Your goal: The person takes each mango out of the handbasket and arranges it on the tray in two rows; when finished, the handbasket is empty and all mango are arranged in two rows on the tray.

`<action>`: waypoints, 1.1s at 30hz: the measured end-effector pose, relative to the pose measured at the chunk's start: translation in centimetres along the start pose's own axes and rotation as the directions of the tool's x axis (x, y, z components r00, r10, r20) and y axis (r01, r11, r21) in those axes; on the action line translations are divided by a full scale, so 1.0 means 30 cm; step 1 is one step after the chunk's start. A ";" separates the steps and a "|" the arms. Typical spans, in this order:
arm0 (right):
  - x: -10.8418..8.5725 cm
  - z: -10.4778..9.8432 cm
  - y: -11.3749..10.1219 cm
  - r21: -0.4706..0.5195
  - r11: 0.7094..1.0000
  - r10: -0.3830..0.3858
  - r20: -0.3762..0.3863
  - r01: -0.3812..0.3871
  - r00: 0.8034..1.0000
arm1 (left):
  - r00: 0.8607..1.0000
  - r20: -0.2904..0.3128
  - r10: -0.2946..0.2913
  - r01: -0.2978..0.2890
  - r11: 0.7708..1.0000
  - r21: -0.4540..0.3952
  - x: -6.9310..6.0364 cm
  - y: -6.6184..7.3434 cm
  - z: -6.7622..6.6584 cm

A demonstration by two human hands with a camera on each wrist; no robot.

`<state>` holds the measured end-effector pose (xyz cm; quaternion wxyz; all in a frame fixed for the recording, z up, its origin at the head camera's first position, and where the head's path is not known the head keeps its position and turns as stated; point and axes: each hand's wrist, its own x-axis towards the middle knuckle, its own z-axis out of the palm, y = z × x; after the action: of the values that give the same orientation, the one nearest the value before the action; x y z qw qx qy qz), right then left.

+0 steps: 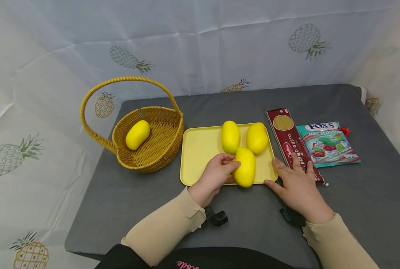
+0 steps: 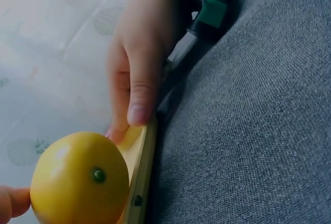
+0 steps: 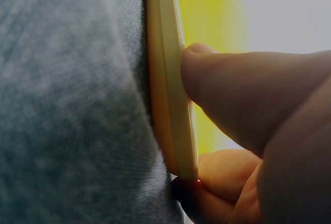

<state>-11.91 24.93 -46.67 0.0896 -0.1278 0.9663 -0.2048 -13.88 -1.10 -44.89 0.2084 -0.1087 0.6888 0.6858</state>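
left hand holds yellow fruit with thumb and fingers, over front edge of tray. right hand, fingers apart, touches tray at front right corner. step seems taking up fruit; next move probably calls for steady grip, lift clear.

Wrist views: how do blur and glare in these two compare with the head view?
Head view: fairly even light, large lettering on the Fox's Mint Blossom bag readable; left wrist view: the right hand is soft and blurred, the yellow mango clearer with a pale highlight; right wrist view: background beyond the tray blown out to white, fingers darkly shaded.
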 end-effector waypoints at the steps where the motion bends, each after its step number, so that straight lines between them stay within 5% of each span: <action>1: 0.000 -0.001 0.000 0.002 1.000 0.000 0.001 0.000 1.000 | 1.000 0.003 0.000 0.000 1.000 0.000 0.001 0.001 0.001; 33: -0.006 0.003 0.003 0.006 1.000 -0.011 -0.016 0.011 1.000 | 0.998 -0.014 0.055 -0.053 0.993 0.107 -0.037 0.017 -0.020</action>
<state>-11.75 25.03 -46.77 0.0812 -0.1313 0.9656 -0.2093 -13.21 -1.83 -43.96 0.1894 -0.0848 0.7288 0.6526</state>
